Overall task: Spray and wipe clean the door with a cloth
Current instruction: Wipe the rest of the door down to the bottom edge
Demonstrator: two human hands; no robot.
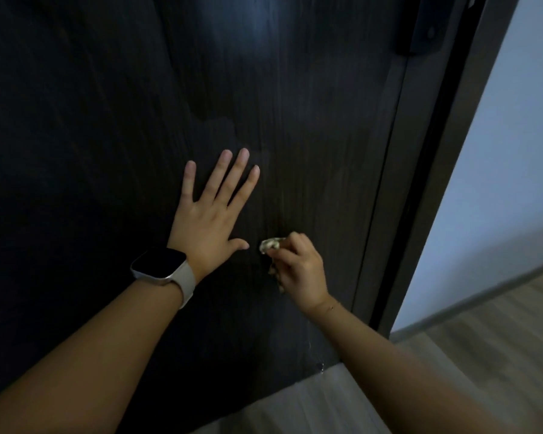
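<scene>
The left hand lies flat, fingers spread, on the dark wood-grain door — streaks and a damp patch above it. Just beside, the right hand grips a bunched cloth against the door; rightward, the dark frame, a pale wall and wood floor.

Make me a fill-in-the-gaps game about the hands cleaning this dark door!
1. The cloth is held by the ____ hand.
2. The left hand lies ____ against the door, fingers spread.
3. A watch sits on the ____ wrist.
4. The cloth touches the door to the ____ of the left thumb.

Missing words: right; flat; left; right
</scene>
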